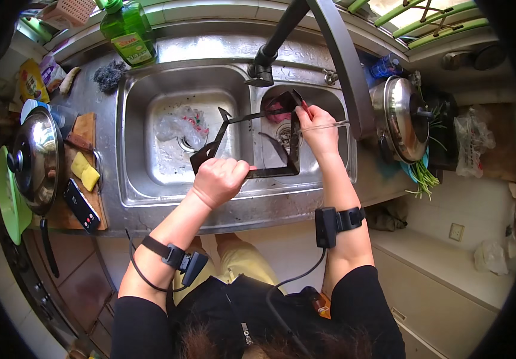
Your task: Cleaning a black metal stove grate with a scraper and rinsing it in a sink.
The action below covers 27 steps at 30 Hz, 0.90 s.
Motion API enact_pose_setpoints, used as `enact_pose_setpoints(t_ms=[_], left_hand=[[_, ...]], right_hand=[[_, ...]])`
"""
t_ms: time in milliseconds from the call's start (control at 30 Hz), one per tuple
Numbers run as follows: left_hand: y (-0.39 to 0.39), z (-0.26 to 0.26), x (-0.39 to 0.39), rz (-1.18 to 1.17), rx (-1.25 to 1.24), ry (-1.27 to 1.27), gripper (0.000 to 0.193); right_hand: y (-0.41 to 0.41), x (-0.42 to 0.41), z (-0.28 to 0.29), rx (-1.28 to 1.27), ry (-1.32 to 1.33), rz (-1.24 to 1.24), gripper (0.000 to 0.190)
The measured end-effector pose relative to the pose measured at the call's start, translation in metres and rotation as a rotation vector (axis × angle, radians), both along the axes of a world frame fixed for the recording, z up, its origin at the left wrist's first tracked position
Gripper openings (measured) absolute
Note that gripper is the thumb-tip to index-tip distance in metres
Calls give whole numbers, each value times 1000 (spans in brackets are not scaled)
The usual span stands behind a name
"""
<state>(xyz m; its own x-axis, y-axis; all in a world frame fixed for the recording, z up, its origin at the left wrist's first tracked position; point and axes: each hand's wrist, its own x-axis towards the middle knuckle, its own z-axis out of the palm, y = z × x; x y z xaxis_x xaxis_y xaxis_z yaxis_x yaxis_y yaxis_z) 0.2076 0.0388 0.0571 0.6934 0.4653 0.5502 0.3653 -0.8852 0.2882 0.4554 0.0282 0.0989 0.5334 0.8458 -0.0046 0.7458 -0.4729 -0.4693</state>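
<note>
A dark, angular metal frame [271, 172] with bent corner pieces spans the divider of a stainless steel double sink [125, 134]. My left hand [221, 179] is closed on its near left part, palm down. At the frame's far right corner is my right hand [318, 128], fingers closed on a small red thing [305, 109] against the metal; whether that is a cloth or a handle I cannot tell. A clear band circles my right wrist. Under the frame, a crumpled clear plastic bag [175, 128] lies by the left basin's drain, and a pink thing [277, 113] lies in the right basin.
A black faucet [262, 67] and a dark bar [348, 67] reach over the sink. Left stand a green detergent bottle [130, 40], a steel wool pad [110, 76], a lidded pan [40, 161], a phone [81, 206] and yellow sponges [85, 171]. A lidded pot [404, 119] stands right.
</note>
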Motion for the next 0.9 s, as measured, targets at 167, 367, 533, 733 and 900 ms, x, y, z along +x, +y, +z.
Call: enact_pose_setpoints(t_ms=[167, 367, 533, 733, 900], left_hand=[[-7, -1, -21, 2, 6, -19, 29], [-9, 11, -37, -69, -1, 1, 31], [-10, 22, -47, -129, 33, 54, 32], [-7, 20, -49, -111, 46, 83, 32], [-6, 22, -49, -91, 39, 74, 32]], right_hand=[[-28, -17, 12, 68, 574, -59, 37], [-59, -22, 46, -11, 1089, -103, 25], [-57, -22, 50, 32, 1119, -33, 23], [-22, -21, 55, 80, 1211, -94, 37], [-7, -18, 56, -3, 1196, -211, 42]])
